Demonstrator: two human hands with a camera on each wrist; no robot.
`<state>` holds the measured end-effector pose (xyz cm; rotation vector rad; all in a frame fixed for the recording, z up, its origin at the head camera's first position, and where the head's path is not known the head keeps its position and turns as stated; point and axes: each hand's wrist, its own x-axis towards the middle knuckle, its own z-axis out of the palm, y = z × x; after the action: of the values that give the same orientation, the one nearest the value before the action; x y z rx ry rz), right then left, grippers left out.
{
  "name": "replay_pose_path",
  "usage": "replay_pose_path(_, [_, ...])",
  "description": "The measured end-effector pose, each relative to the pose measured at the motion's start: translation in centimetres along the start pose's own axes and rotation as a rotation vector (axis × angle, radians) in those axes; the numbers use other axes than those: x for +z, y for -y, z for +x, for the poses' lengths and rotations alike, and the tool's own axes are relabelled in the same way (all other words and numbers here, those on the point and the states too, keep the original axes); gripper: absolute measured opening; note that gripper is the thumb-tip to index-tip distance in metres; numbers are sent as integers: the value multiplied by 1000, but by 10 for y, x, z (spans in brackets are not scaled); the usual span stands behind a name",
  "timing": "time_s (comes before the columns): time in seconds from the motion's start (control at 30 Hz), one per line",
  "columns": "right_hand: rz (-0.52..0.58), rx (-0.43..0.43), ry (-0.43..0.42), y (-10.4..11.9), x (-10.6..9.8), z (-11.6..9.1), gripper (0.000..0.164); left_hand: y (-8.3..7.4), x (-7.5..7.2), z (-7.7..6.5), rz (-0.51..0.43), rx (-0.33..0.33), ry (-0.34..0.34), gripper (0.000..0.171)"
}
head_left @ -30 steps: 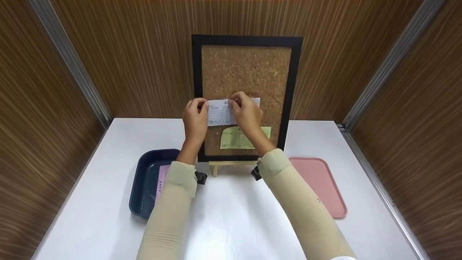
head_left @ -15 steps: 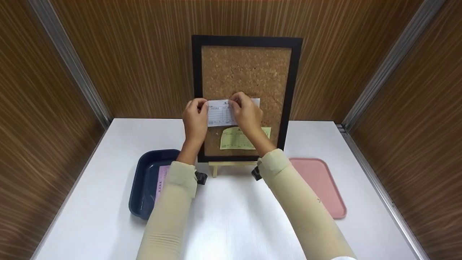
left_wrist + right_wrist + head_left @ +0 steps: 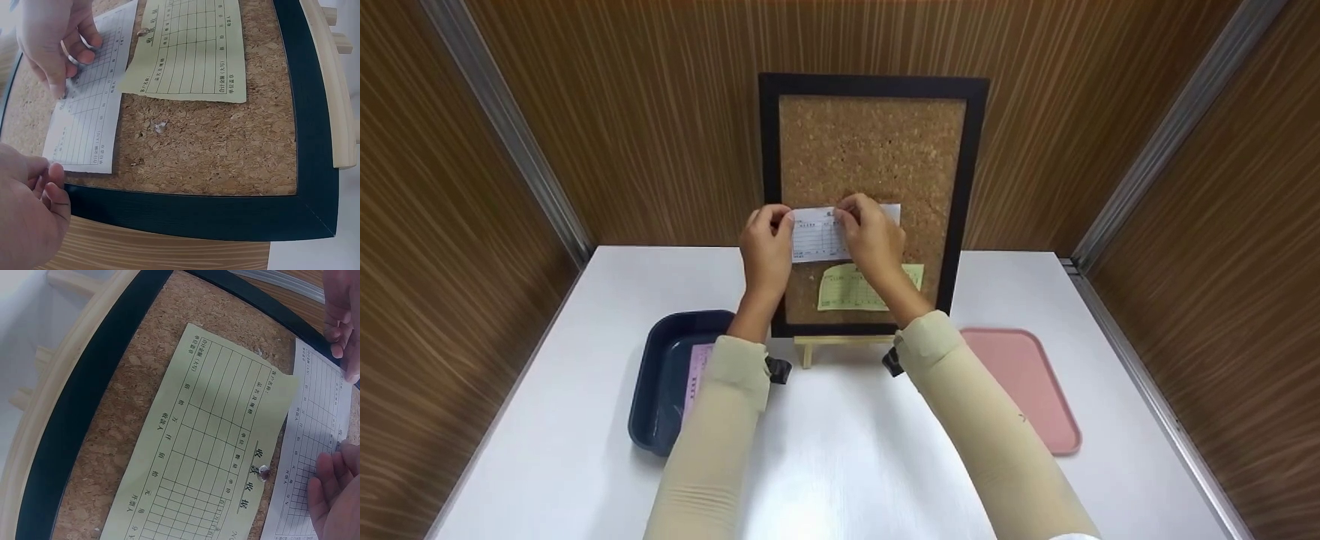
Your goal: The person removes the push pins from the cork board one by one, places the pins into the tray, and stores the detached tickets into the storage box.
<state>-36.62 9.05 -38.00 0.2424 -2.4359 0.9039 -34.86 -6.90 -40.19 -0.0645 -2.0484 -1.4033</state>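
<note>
"White slip [image 3: 814, 236]: has any change been seen since the earlier frame?"

"Hardly any. It is kept flat on the lower half of the cork [image 3: 874, 142], and both hands are held almost exactly where they were."

"How are the fingers set?"

"The slip's upper left corner is pinched by the left hand [image 3: 765, 244], thumb against bent fingers, with almost no gap. Near the middle of its top edge it is held by the bent, nearly closed fingers of the right hand [image 3: 877, 238]; whether anything else is gripped there is hidden."

"And the edges?"

"Its left end is set beside the frame [image 3: 771, 150]. Just below, the yellow slip [image 3: 844, 289] is fixed by a pin [image 3: 263, 473], one corner curled. Most room is left above, with a strip of cork at the right. On the bench [image 3: 825, 465], the board is flanked by a blue tray [image 3: 649, 390] at the left and a pink tray [image 3: 1024, 375] at the right."
</note>
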Motion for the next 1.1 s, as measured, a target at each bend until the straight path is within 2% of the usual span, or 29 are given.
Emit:
replay_pose_path(0.47, [78, -31, 47, -4, -8, -11, 16, -4, -6, -10, -59, -19, 29, 16])
replay_pose_path(0.87, [207, -129, 71, -8, -20, -28, 14, -6, -15, -14, -117, -12, 13, 15])
replay_pose_path(1.1, [249, -159, 48, -22, -34, -46, 12, -8, -27, -22, -152, -18, -4, 15])
